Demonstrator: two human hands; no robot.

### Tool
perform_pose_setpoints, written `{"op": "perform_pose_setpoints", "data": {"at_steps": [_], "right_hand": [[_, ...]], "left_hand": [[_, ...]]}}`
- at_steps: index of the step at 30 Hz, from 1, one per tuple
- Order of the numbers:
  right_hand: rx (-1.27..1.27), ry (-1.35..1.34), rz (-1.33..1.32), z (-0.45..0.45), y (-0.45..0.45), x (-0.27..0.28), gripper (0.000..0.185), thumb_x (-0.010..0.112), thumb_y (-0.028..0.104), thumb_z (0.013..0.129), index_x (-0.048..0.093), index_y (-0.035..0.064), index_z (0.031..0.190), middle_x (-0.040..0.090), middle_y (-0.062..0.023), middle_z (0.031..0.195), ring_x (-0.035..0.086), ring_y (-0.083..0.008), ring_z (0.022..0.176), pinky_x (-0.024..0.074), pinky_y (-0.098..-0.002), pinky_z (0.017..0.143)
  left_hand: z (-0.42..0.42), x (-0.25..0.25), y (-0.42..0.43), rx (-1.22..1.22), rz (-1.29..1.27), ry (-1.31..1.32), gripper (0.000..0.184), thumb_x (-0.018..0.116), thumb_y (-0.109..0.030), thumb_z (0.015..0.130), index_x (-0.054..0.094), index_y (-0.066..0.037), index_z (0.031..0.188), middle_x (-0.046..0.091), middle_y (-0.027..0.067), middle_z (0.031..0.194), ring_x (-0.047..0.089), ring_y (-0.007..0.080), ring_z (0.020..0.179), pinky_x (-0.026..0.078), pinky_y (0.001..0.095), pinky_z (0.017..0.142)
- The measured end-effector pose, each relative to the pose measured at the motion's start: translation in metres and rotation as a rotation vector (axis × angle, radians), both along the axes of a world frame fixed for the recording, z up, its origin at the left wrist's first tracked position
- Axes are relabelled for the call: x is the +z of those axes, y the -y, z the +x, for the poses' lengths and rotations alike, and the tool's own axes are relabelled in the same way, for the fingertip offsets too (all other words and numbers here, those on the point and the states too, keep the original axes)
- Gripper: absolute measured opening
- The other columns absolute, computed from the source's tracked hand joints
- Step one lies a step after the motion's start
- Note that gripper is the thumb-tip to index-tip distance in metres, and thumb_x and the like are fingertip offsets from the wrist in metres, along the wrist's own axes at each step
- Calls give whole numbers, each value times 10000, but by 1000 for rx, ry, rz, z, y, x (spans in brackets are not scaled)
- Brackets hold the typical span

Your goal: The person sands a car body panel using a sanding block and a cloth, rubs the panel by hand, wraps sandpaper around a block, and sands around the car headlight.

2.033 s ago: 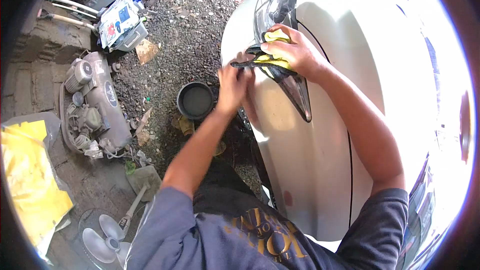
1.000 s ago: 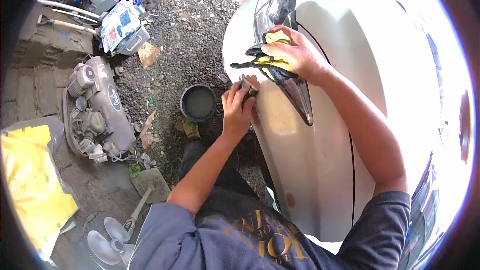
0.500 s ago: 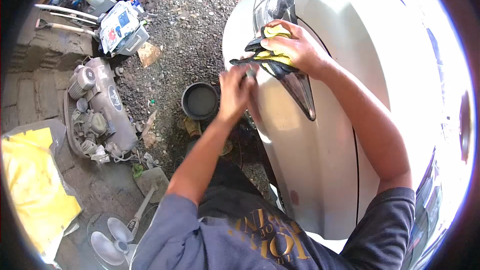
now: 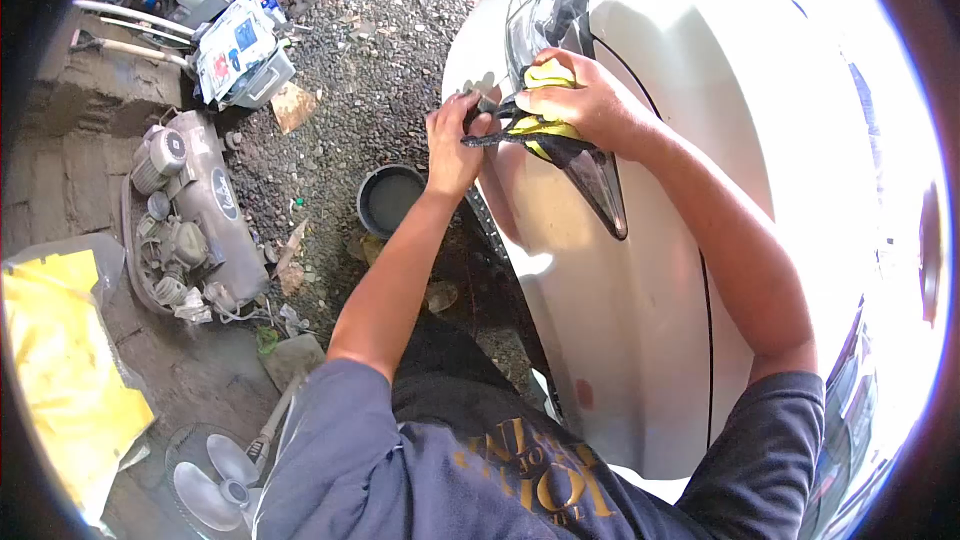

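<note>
A white car's rounded corner (image 4: pixel 640 340) fills the right half of the view, with a dark, pointed headlight (image 4: pixel 598 195) set into it. Bunched under my right hand (image 4: pixel 600 105) is a yellow and black cloth, perhaps a glove (image 4: pixel 550 128), held against the headlight area. One dark strip of it reaches left toward my other hand. My left hand (image 4: pixel 455 145) is at the car's edge, its fingers closed on a small grey-green flat piece (image 4: pixel 486 103) whose kind I cannot make out.
A dark bucket (image 4: pixel 388 202) holding greyish liquid stands on the gravel below my left forearm. Further left are an air compressor (image 4: pixel 205 210), a fan (image 4: pixel 228 480), a yellow sheet (image 4: pixel 70 350) and a grey bin (image 4: pixel 262 78). Long-handled tools (image 4: pixel 135 48) lean beside the bin.
My left hand has moved slightly up and left, from a blur to a clear view with the small grey-green piece showing. My right hand stays on the cloth, nearly in place.
</note>
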State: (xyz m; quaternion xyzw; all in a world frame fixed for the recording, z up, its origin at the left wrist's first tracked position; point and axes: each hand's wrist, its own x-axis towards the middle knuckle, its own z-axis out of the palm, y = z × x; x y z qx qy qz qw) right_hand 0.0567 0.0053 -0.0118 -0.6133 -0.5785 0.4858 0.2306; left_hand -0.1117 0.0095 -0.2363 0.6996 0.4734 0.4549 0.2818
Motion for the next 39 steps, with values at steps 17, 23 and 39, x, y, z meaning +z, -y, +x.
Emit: {"op": "perform_pose_setpoints", "data": {"at_steps": [17,23,39], "right_hand": [[3,-79,64,6,-6,0,352,768,293,935,649,14,1113,700,-35,930,642,-77,851,531,-278,782],[-2,-31,58,5,-5,0,367,769,297,935,644,17,1136,706,-49,910,651,-85,848,530,-279,787],[101,31,174,11,-7,-10,349,760,272,941,646,10,1141,705,-40,908,650,-79,849,529,-284,783]], "left_hand": [[-5,33,99,-109,-92,38,435,690,-88,904,629,-78,1335,589,221,1401,512,434,1310,374,534,1101],[-8,26,24,-94,-321,65,422,716,-94,891,640,-66,1305,655,179,1287,557,363,1271,400,488,1086],[-6,-12,4,-79,-97,-21,464,673,-66,898,608,-64,1358,629,202,1323,525,419,1275,381,508,1106]]}}
